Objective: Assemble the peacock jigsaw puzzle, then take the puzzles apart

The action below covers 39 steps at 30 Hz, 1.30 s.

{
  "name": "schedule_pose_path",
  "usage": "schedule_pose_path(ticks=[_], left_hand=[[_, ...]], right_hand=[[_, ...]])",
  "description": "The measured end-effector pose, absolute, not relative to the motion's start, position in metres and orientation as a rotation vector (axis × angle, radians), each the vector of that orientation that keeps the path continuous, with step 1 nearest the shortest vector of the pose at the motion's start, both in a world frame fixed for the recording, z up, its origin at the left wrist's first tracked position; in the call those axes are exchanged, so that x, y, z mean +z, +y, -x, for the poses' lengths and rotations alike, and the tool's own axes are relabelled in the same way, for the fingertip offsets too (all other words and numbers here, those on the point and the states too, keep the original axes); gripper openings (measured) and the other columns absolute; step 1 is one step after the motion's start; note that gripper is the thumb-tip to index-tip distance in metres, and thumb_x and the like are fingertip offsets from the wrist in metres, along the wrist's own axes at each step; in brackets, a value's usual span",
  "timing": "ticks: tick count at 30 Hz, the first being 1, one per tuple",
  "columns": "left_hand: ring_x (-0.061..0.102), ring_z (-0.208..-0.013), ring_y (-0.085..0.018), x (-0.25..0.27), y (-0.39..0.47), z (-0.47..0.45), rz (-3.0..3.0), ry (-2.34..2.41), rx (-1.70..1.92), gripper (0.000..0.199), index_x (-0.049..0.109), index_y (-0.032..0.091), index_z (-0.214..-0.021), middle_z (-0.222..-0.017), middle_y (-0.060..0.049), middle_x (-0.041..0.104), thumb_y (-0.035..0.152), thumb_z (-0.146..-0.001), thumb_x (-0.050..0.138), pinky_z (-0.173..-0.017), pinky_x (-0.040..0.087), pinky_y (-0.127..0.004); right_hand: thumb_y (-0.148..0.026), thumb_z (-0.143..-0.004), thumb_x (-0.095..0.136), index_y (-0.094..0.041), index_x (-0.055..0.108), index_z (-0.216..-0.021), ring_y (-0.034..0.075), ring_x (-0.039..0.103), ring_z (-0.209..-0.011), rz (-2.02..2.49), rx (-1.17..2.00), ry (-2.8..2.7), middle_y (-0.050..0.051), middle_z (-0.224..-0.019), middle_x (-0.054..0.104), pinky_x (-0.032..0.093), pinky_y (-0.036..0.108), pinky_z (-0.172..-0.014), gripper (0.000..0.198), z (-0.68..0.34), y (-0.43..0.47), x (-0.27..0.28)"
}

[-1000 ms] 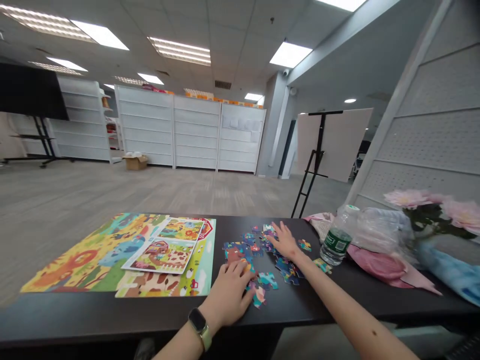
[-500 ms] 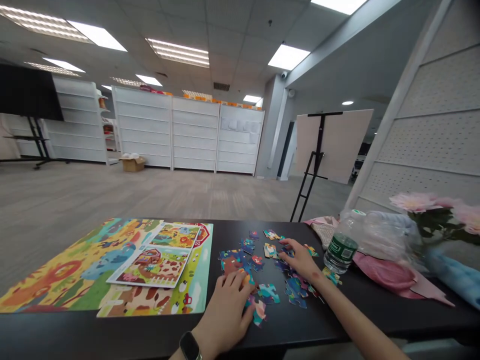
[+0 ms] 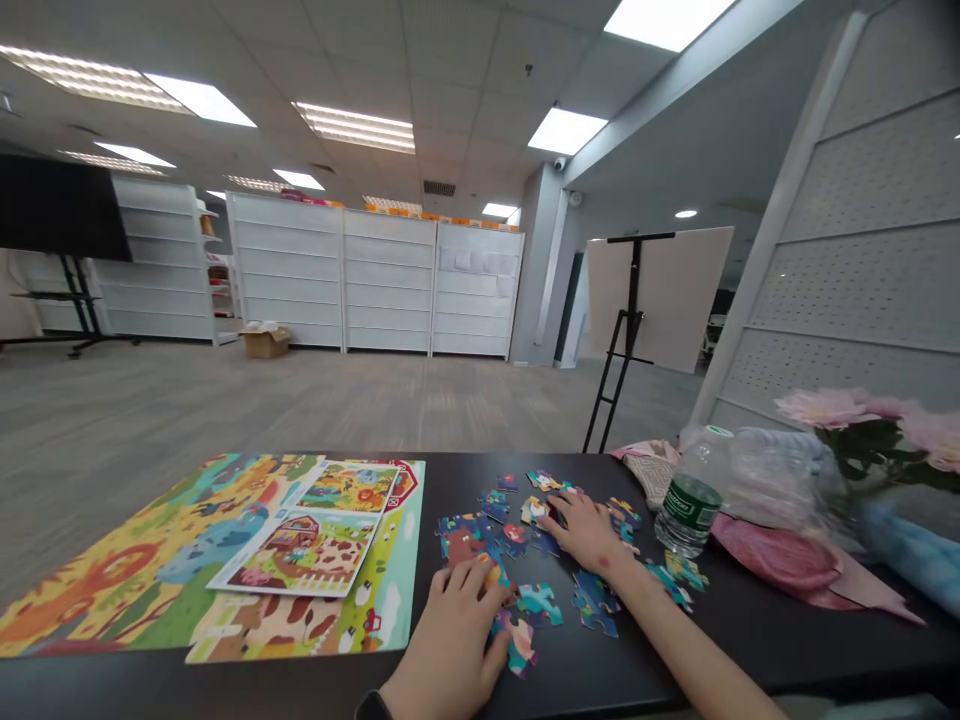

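My left hand (image 3: 459, 630) lies palm down on a joined patch of jigsaw puzzle (image 3: 459, 540) with a brown animal on dark blue, fingers spread. Its fingertips cover the lower part of that patch. By its thumb are pink and teal puzzle pieces (image 3: 521, 645). Over the loose pieces to the right is my right hand (image 3: 589, 535), fingers apart and bent down, the fingertips beside a white and yellow puzzle piece (image 3: 534, 512). What lies under its palm is hidden. Dark blue pieces (image 3: 596, 603) and a teal piece (image 3: 540, 602) are spread between the hands.
Finished-looking animal puzzles (image 3: 150, 560) and a printed picture sheet (image 3: 300, 552) cover the table's left. At right stand a water bottle (image 3: 688, 495), a pink cloth (image 3: 780, 565), plastic wrapping (image 3: 784, 485) and pink flowers (image 3: 825, 408). An easel (image 3: 634, 300) stands beyond the table.
My right hand has shifted left and flattened over the pieces, and the white and yellow piece by its fingertips has turned slightly. My left hand stays in place. The view has tilted up slightly.
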State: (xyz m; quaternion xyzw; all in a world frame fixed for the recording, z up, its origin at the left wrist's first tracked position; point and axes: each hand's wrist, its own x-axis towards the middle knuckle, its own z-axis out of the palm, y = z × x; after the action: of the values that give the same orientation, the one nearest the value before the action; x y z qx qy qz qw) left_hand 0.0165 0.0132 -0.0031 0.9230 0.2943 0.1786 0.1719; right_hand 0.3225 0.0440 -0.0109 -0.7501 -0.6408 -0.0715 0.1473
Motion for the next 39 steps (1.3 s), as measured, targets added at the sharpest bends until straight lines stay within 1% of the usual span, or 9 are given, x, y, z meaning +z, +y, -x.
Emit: schedule_pose_path(ticks=[3,6,10,17,23,28,32,36,39], left_hand=[[0.040,-0.137,-0.031,-0.002,0.012,-0.017,-2.627,0.837,0.514,0.038,0.055,0.033,-0.134,-0.149,-0.005,0.047,0.039,-0.099,0.043,-0.111,0.031,-0.051],[0.041,-0.136,-0.030,-0.002,0.012,-0.017,-2.627,0.843,0.521,0.037,0.055,0.034,-0.134,-0.149,-0.004,0.048,0.038,-0.098,0.045,-0.111,0.032,-0.051],[0.041,-0.136,-0.030,-0.003,0.014,-0.016,-2.620,0.850,0.509,0.036,0.055,0.036,-0.132,-0.148,-0.004,0.048,0.042,-0.098,0.046,-0.111,0.032,-0.051],[0.040,-0.137,-0.029,0.000,0.016,-0.015,-2.628,0.829,0.459,0.037,0.053,0.037,-0.133,-0.151,-0.002,0.046,0.044,-0.098,0.046,-0.111,0.032,-0.051],[0.039,-0.138,-0.029,0.000,0.017,-0.012,-2.634,0.811,0.449,0.038,0.052,0.037,-0.136,-0.150,-0.004,0.046,0.043,-0.099,0.046,-0.113,0.030,-0.051],[0.040,-0.137,-0.030,0.000,0.018,-0.012,-2.652,0.815,0.420,0.039,0.051,0.036,-0.137,-0.150,-0.006,0.045,0.043,-0.100,0.044,-0.112,0.031,-0.052],[0.040,-0.137,-0.030,0.001,0.017,-0.012,-2.649,0.795,0.443,0.038,0.051,0.036,-0.138,-0.149,-0.005,0.047,0.041,-0.101,0.043,-0.111,0.033,-0.051],[0.039,-0.139,-0.029,-0.001,0.018,-0.011,-2.646,0.780,0.464,0.038,0.050,0.036,-0.138,-0.151,-0.005,0.045,0.040,-0.100,0.045,-0.113,0.031,-0.052],[0.038,-0.140,-0.030,-0.003,0.019,-0.010,-2.648,0.789,0.465,0.038,0.050,0.036,-0.137,-0.152,-0.005,0.044,0.041,-0.099,0.046,-0.113,0.031,-0.053]], right_hand=[[-0.046,-0.088,0.054,-0.025,0.073,-0.110,0.031,0.057,-0.117,2.187,-0.160,-1.837,0.010,-0.121,0.068,0.040,0.045,-0.097,0.036,-0.328,0.051,-0.008],[-0.033,-0.087,0.051,-0.022,0.068,-0.122,0.030,0.057,-0.118,2.227,-0.150,-1.767,0.012,-0.129,0.065,0.041,0.044,-0.096,0.041,-0.336,0.065,-0.003],[-0.040,-0.091,0.047,-0.023,0.061,-0.134,0.035,0.044,-0.134,2.238,-0.124,-1.712,0.014,-0.147,0.051,0.036,0.052,-0.102,0.048,-0.335,0.090,-0.004],[-0.036,-0.081,0.063,-0.025,0.073,-0.102,0.025,0.066,-0.106,2.013,0.036,-1.850,0.005,-0.108,0.075,0.046,0.037,-0.093,0.025,-0.325,0.099,-0.014],[-0.049,-0.086,0.056,-0.021,0.070,-0.107,0.025,0.068,-0.099,2.018,-0.037,-1.614,0.009,-0.107,0.074,0.050,0.034,-0.087,0.038,-0.354,0.090,-0.009],[-0.048,-0.088,0.052,-0.018,0.074,-0.088,0.034,0.063,-0.108,2.118,-0.144,-1.468,0.016,-0.108,0.072,0.045,0.045,-0.093,0.037,-0.367,0.089,-0.008],[-0.044,-0.080,0.065,-0.023,0.075,-0.099,0.030,0.062,-0.113,1.993,-0.053,-1.666,0.010,-0.116,0.072,0.043,0.041,-0.098,0.030,-0.346,0.093,-0.016],[-0.031,-0.070,0.072,-0.023,0.070,-0.107,0.024,0.069,-0.095,1.872,0.098,-1.785,0.005,-0.100,0.076,0.050,0.033,-0.087,0.038,-0.328,0.097,-0.024],[-0.028,-0.074,0.065,-0.021,0.064,-0.115,0.020,0.069,-0.086,1.819,0.119,-1.743,0.005,-0.098,0.073,0.053,0.031,-0.080,0.041,-0.326,0.098,-0.021]])
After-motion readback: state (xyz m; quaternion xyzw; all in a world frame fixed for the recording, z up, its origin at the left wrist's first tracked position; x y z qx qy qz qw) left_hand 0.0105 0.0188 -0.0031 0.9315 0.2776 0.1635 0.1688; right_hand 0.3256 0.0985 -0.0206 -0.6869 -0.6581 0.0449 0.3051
